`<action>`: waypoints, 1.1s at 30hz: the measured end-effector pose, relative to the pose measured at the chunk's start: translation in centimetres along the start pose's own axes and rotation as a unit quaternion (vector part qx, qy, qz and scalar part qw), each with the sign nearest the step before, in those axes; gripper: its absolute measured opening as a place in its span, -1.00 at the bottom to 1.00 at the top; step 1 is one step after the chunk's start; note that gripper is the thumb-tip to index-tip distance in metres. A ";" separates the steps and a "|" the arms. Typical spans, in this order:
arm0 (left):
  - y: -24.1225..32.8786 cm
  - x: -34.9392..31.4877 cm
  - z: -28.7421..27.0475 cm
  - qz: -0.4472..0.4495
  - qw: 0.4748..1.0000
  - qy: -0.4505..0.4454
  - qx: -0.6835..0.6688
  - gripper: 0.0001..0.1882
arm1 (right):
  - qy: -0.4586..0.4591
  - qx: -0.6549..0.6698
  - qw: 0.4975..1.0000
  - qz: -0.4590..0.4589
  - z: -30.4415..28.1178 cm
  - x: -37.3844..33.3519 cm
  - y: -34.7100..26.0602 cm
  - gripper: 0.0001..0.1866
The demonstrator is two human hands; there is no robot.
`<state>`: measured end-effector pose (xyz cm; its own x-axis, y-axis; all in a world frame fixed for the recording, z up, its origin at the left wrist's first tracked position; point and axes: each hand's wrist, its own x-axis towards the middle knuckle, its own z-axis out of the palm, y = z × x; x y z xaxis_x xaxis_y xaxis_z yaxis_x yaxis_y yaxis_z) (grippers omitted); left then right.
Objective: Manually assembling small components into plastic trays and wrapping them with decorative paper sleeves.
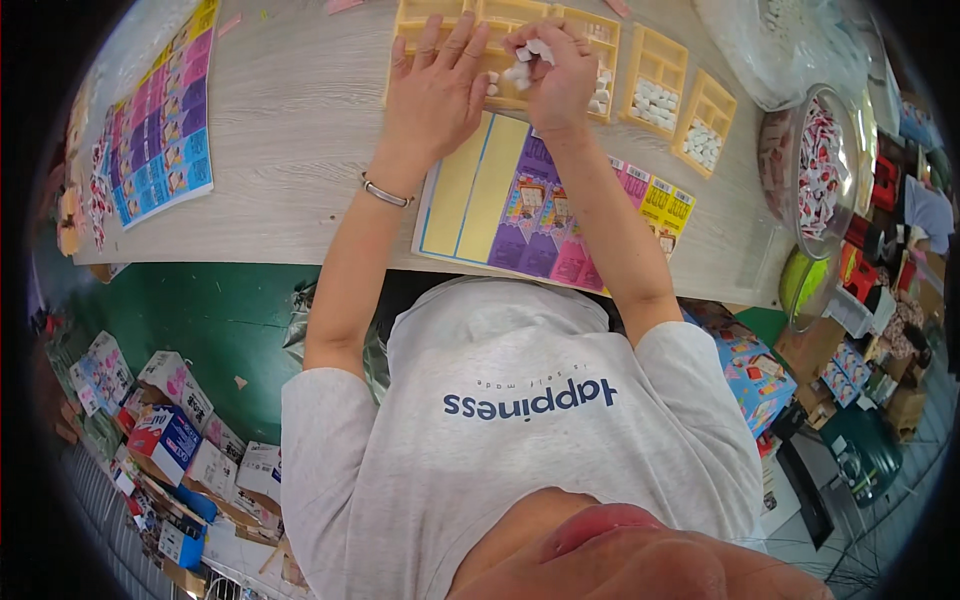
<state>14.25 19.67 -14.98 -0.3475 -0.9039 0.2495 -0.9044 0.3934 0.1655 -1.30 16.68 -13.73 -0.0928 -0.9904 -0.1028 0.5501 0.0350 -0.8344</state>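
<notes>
Pale yellow compartment trays point(545, 12) stand in a row at the far side of the table. My left hand point(437, 90) lies with fingers spread over the trays on the left, hiding part of them. My right hand point(562, 80) is curled round a cluster of small white pieces point(518, 74), just above a tray. A few more white pieces point(492, 84) sit in the tray between the two hands. To the right, two separate yellow trays, one upright point(679, 52) and one tilted point(729, 97), hold white pieces in their front compartments.
A colourful printed sheet point(460, 190) lies under my right forearm at the table's near edge. More printed sheets point(165, 130) are at the left. At the right stand a clear bowl point(848, 150) of small red-and-white packets and a clear plastic bag point(770, 50). Boxes point(165, 440) crowd the floor.
</notes>
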 end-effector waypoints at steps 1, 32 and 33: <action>0.2 0.0 -0.1 -0.003 1.000 0.005 -0.011 -0.39 | -0.011 -0.010 1.000 -0.019 0.1 -0.1 0.2 -0.81; 3.5 -1.0 -3.3 -0.006 0.991 0.047 -0.126 -0.50 | -0.063 -0.695 0.694 -0.178 -8.3 -3.1 -8.8 -0.85; 3.8 -1.2 -3.3 -0.010 0.991 0.046 -0.123 -0.50 | -0.067 -0.693 0.696 -0.177 -7.4 -3.3 -8.7 -0.85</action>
<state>12.09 22.82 -11.55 -0.2965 -0.8969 0.3283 -0.8190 0.4156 0.3956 -11.93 20.65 -10.11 0.1115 -0.9700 0.2162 -0.8246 -0.2117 -0.5246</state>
